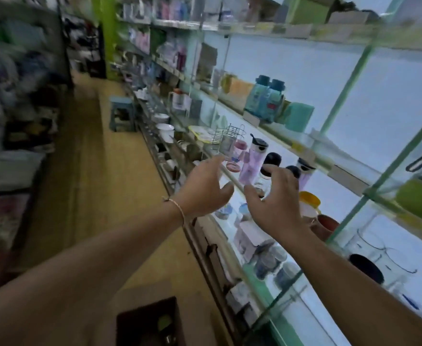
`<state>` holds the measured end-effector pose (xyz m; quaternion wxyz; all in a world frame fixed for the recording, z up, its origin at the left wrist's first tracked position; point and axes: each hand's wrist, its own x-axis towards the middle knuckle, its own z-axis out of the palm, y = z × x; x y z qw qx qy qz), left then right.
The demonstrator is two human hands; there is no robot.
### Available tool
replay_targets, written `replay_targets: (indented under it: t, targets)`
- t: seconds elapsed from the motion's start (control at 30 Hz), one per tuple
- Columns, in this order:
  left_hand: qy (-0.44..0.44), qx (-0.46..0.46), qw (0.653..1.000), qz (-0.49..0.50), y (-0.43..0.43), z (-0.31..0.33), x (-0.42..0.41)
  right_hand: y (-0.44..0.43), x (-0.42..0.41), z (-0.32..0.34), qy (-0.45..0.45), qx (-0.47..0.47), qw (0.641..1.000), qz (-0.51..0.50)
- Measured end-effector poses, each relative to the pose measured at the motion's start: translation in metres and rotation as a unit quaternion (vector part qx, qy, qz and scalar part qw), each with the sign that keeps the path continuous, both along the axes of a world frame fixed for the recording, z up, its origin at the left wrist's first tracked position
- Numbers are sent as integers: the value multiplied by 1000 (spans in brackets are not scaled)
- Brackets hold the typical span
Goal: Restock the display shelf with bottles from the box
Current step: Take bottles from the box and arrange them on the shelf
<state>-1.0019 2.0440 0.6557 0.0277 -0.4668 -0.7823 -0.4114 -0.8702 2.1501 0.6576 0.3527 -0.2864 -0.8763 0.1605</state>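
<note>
Both my arms reach toward a glass display shelf (232, 178) on the right. My left hand (205, 188) has its fingers spread and holds nothing. My right hand (277, 203) is spread too, fingers close to a clear bottle with a black cap (270, 163); I cannot tell if it touches it. A lilac bottle (251, 161) stands just left of it, and two more dark-capped bottles (303, 168) to its right. A dark open box (150, 323) sits on the floor below, with a few items dimly visible inside.
Two blue bottles (267, 101) stand on the shelf above. A pink glass (236, 156) and a wire rack (226, 137) stand left of the bottles. A yellow-lidded jar (309, 203) and mugs fill lower shelves. A blue stool (121, 113) stands in the aisle.
</note>
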Motion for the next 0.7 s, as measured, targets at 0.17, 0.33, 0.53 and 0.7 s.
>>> replay_targets:
  t: [0.17,0.33,0.53,0.7]
  targets:
    - [-37,-31,998,47,-21,-26,-28,-3,-49,-27,-30,-17,998,57]
    - [-112,-62,986,103,-25,-55,-53,7,-93,-66,-71,-38,989,121]
    - [-166,-123,960,189,-11,-121,-79,28,-138,-136,-146,-65,968,193]
    - [-246,-151,928,237,3,-194,-80,40,-151,-215,-248,-128,929,245]
